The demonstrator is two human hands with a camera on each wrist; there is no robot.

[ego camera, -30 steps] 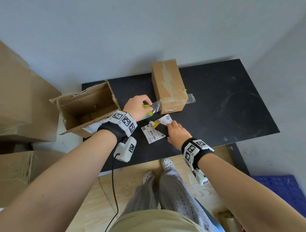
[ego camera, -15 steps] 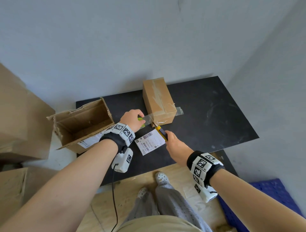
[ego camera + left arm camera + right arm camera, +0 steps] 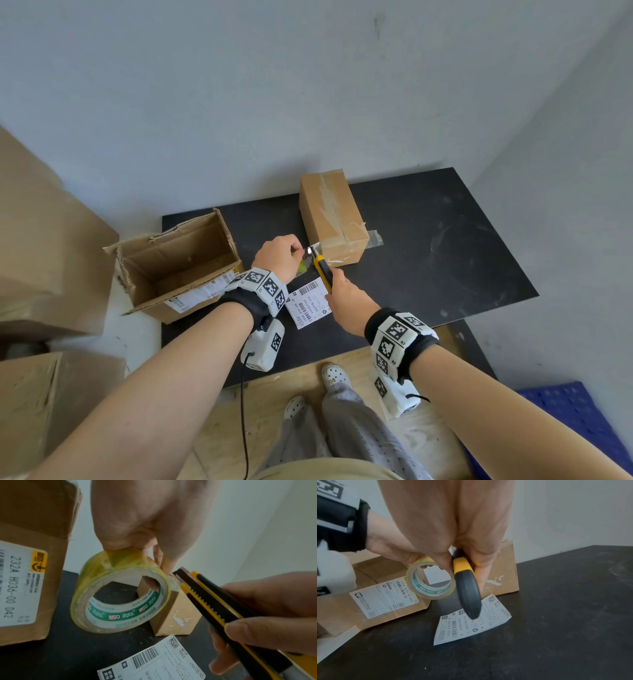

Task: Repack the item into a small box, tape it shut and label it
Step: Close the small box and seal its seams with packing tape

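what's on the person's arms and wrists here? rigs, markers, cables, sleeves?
Bare forearms, no sleeves. Each wrist has a black band carrying white blocks printed with black square markers, and a white camera box slung under it. A thin black cable hangs from the left box. The right box shows only a short black lead.

On the black table: two cardboard boxes, one small taped box and one open box left of it; one tape roll, one utility knife, one loose label
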